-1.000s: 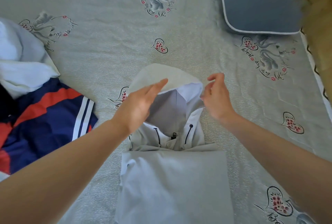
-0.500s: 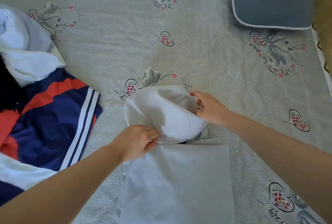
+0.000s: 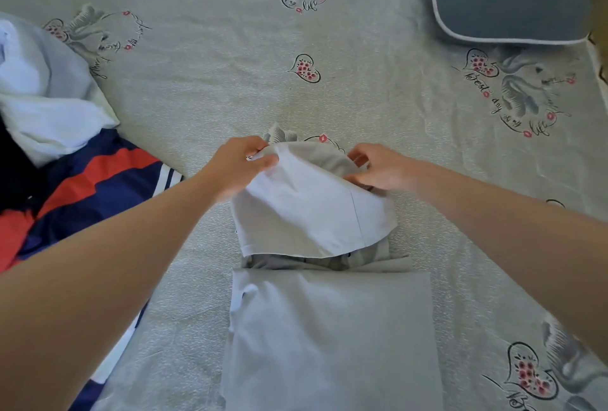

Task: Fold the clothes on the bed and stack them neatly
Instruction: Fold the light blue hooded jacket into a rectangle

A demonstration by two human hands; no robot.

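Left hand, right hand pinch hood edge.

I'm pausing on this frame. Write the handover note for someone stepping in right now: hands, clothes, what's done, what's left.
Left hand pinches the hood at its far left edge; right hand grips its far right edge.
The hood is turned down toward the hoodie's folded body, not yet flat.
Done: grey hoodie body folded into a rectangle.
Left: flatten the hood, finish the fold, then fold the navy-and-red garment and the white clothes at the left and stack everything.
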